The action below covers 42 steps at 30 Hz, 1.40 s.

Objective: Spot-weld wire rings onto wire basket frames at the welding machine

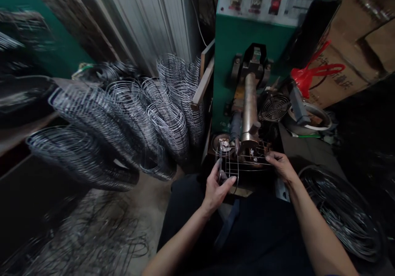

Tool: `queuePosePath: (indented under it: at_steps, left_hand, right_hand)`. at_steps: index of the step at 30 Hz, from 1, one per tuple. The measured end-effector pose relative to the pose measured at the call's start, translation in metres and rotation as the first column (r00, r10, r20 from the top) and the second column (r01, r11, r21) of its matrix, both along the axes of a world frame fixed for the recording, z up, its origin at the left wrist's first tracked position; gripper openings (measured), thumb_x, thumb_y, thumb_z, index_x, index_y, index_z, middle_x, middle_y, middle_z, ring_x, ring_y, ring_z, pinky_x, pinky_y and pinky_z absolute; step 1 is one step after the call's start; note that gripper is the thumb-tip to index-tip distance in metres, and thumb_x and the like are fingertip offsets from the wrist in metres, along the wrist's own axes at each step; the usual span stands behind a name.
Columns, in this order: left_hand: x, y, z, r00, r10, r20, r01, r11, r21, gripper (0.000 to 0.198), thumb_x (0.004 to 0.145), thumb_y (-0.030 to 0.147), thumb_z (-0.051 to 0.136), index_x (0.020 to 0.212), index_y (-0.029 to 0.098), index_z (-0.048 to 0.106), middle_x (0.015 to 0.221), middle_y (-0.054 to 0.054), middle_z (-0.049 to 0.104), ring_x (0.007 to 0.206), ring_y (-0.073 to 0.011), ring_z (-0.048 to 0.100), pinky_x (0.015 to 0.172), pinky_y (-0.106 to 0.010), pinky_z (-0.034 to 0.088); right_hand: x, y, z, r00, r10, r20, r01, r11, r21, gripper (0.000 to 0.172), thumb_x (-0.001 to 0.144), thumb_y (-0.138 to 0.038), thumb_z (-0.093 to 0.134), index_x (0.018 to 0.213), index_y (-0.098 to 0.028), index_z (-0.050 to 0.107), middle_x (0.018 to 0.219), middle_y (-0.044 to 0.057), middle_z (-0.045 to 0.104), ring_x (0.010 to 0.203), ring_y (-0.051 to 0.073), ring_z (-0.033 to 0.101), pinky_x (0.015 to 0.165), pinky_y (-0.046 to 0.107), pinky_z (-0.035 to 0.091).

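Observation:
A small wire rack (230,165) of bent metal rods lies across the front of a green welding machine (225,41). My left hand (217,187) grips its left end, thumb on one side and fingers behind the wires. At the right end of the rack, my right hand (280,164) pinches a wire between thumb and fingers. Just above the rack is the machine's thick metal arm (249,107), its end close to the wires; whether they touch I cannot tell. A small round dish (221,142) with pale bits sits behind my left hand.
Stacks of nested wire frames (169,124) stand to the left. Loose wire pieces (108,230) litter the floor. A coil of wires (342,218) lies in a round container at right, below a metal bowl (324,121), a red plastic bag (304,78) and a cardboard box (348,62).

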<state>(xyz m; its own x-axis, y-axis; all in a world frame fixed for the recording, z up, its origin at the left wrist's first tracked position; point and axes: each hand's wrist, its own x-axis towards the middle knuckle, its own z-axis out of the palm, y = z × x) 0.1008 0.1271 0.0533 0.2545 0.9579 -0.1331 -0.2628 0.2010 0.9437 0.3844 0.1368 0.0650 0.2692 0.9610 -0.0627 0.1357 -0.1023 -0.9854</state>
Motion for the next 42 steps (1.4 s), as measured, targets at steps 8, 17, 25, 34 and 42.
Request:
queuePosePath:
  at_steps: [8, 17, 25, 34, 42]
  left_hand:
    - [-0.003, 0.001, 0.004, 0.998, -0.028, 0.057, 0.031, 0.999, -0.042, 0.091, 0.075, 0.037, 0.082, 0.152, 0.018, 0.037, 0.067, 0.008, 0.045, 0.054, -0.0066, 0.043, 0.050, -0.019, 0.043]
    - [-0.003, 0.003, 0.007, 0.987, 0.041, 0.152, -0.029, 0.996, -0.080, 0.079, 0.076, 0.040, 0.081, 0.143, 0.014, 0.050, 0.069, 0.007, 0.050, 0.050, -0.0069, 0.050, 0.048, -0.023, 0.050]
    - [0.000, 0.003, 0.003, 0.981, 0.095, 0.169, -0.083, 0.993, -0.079, 0.082, 0.073, 0.039, 0.083, 0.143, 0.013, 0.051, 0.064, 0.008, 0.050, 0.045, -0.0071, 0.049, 0.044, -0.023, 0.050]
    - [0.001, 0.018, 0.013, 0.981, 0.060, 0.187, -0.046, 0.996, -0.076, 0.085, 0.073, 0.039, 0.083, 0.146, 0.014, 0.048, 0.062, 0.009, 0.049, 0.042, -0.0072, 0.050, 0.042, -0.023, 0.051]
    - [0.007, 0.029, 0.015, 0.977, 0.065, 0.205, -0.052, 0.996, -0.068, 0.083, 0.074, 0.038, 0.082, 0.146, 0.014, 0.049, 0.060, 0.010, 0.048, 0.039, -0.0062, 0.047, 0.038, -0.021, 0.047]
  right_hand:
    - [-0.001, -0.006, 0.001, 0.993, -0.071, 0.100, 0.061, 0.994, 0.094, 0.043, 0.070, -0.051, 0.081, 0.061, -0.020, 0.053, 0.062, -0.004, 0.044, 0.062, 0.012, 0.040, 0.062, 0.026, 0.034]
    - [-0.041, -0.034, 0.000, 0.934, -0.157, 0.320, 0.030, 0.929, 0.370, 0.027, 0.085, -0.042, 0.069, 0.068, -0.021, 0.064, 0.091, 0.005, 0.063, 0.093, 0.022, 0.058, 0.086, 0.036, 0.044]
    - [-0.052, -0.026, 0.005, 0.876, -0.191, 0.442, 0.005, 0.921, 0.389, 0.029, 0.085, -0.039, 0.071, 0.065, -0.021, 0.060, 0.092, 0.005, 0.060, 0.094, 0.022, 0.055, 0.086, 0.037, 0.041]
    - [-0.050, -0.010, 0.005, 0.876, -0.192, 0.443, 0.010, 0.925, 0.379, 0.034, 0.083, -0.044, 0.072, 0.062, -0.021, 0.059, 0.086, 0.004, 0.058, 0.090, 0.021, 0.054, 0.083, 0.036, 0.043]
    - [-0.046, 0.004, 0.009, 0.884, -0.185, 0.429, 0.012, 0.927, 0.375, 0.035, 0.081, -0.046, 0.073, 0.061, -0.021, 0.059, 0.088, 0.005, 0.059, 0.091, 0.022, 0.055, 0.087, 0.038, 0.042]
